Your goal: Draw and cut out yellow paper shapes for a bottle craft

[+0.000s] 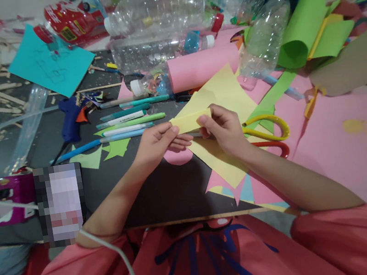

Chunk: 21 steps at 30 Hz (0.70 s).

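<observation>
Between my two hands I hold a folded strip of yellow paper [188, 123]. My left hand [160, 142] pinches its left end between thumb and fingers. At the other end, my right hand [225, 126] grips it with thumb and bent fingers. Beneath them lies a larger yellow paper sheet [215, 88], partly covered by my right hand. Scissors with one yellow handle [281, 125] and one red handle [280, 146] lie just right of my right hand, their blades mostly hidden.
Several markers [128, 118] and a blue glue gun [72, 120] lie to the left, near a phone [62, 198]. Clear plastic bottles [145, 50] and a pink paper-wrapped bottle [203, 66] fill the back. At right, another person's arm [352, 62] reaches over pink paper [356, 152].
</observation>
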### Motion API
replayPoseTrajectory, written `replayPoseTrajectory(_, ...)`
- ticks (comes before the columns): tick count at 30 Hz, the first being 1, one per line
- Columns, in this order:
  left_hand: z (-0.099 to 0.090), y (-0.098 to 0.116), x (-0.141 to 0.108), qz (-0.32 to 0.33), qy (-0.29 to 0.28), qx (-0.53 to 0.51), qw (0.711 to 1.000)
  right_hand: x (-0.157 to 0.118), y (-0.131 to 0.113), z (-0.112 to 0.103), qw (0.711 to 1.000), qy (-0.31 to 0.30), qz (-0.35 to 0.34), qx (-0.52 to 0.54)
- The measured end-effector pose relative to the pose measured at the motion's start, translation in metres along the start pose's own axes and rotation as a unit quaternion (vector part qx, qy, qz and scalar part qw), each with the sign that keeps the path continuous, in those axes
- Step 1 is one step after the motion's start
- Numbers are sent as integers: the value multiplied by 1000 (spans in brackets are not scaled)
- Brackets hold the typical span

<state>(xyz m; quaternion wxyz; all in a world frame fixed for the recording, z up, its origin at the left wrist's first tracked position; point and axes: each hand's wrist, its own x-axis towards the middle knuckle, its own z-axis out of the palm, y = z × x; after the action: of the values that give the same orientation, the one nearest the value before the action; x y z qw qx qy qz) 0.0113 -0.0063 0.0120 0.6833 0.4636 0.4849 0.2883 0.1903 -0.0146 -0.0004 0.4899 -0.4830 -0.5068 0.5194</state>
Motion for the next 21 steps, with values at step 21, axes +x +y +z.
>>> replayPoseTrajectory(21,-5,2,2,22,48,10,999,2,-4,0,1000,-18,-6,19)
